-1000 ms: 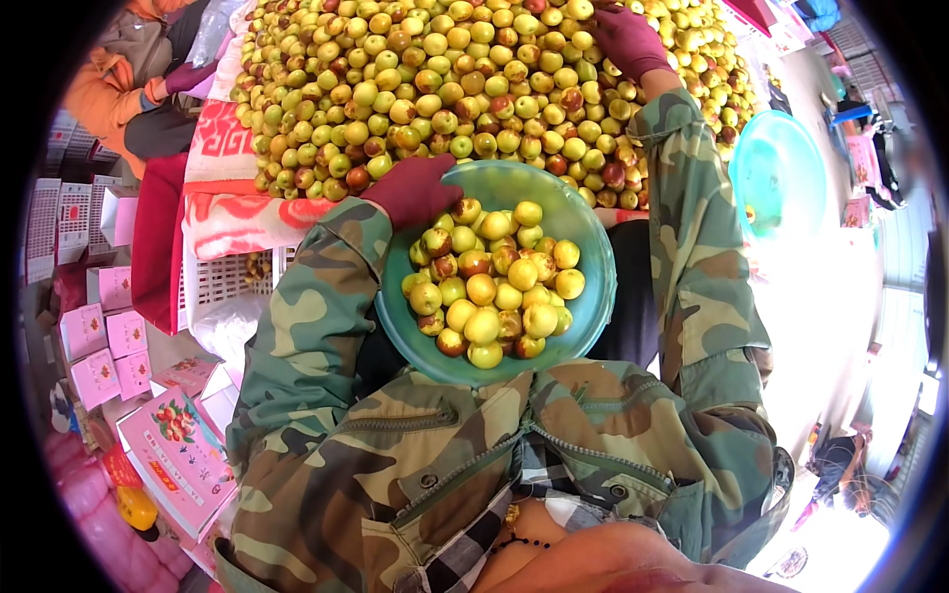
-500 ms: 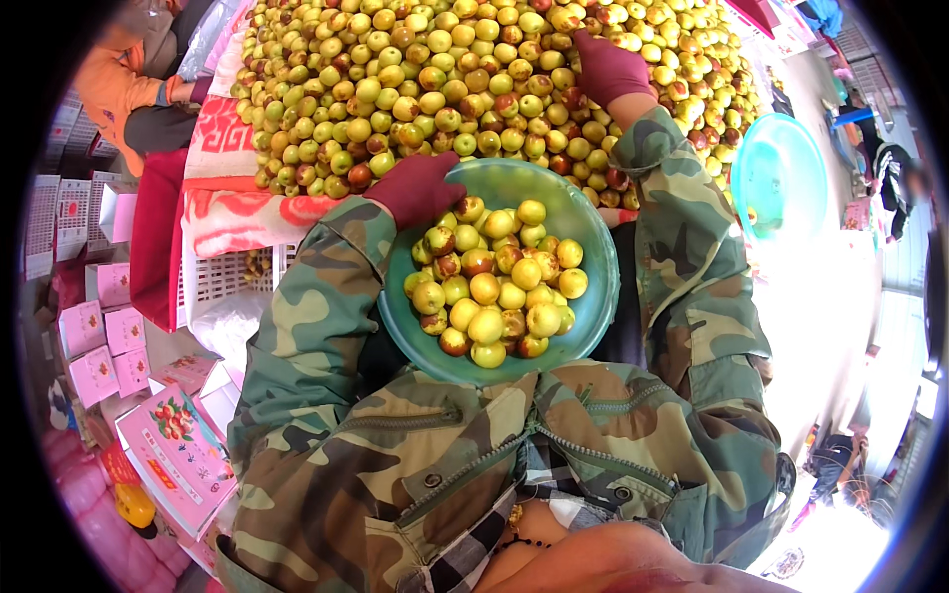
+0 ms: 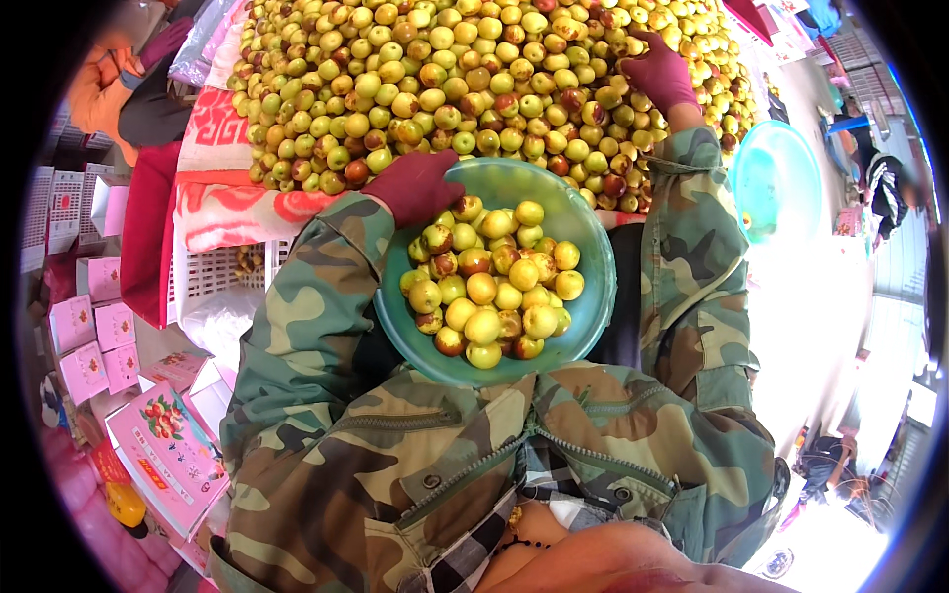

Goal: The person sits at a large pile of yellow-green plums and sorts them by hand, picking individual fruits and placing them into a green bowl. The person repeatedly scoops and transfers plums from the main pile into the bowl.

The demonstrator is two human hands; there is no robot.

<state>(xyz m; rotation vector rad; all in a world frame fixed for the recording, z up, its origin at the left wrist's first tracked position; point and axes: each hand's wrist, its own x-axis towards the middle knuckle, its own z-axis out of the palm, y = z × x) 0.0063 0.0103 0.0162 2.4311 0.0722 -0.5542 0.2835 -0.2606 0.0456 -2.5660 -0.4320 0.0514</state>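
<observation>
Many round fruits (image 3: 432,100) lie heaped under and left of our right hand (image 3: 662,75); we can't tell if its fingers pinch any. Our left hand (image 3: 413,188) grips the bowl (image 3: 596,272) by its rim.

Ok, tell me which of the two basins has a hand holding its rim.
The central green basin: the gloved left hand holds its rim, and many fruits lie inside. No hand touches the turquoise basin at right.
</observation>
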